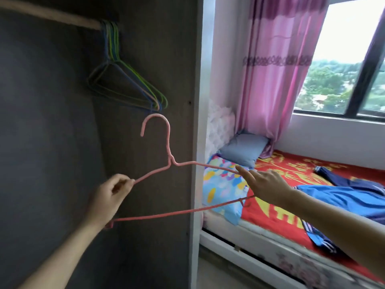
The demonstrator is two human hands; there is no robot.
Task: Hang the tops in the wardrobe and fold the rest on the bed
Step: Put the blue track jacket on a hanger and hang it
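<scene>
A pink wire hanger (169,155) is held upright in front of the open dark wardrobe (52,122). My left hand (108,197) pinches its left shoulder wire between thumb and fingers. My right hand (264,185) holds the hanger's right end, index finger stretched along the upper wire. Several green, blue and pink hangers (125,84) hang bunched on the wooden rail (48,14) at the rail's right end. On the bed (270,232) to the right lie blue and navy garments (343,197), crumpled on the red blanket.
A white wardrobe side panel (196,142) stands between the wardrobe interior and the bed. A blue pillow (243,150) and a colourful patterned sheet (223,188) lie at the bed's head. A pink curtain (277,69) hangs beside the window (343,59).
</scene>
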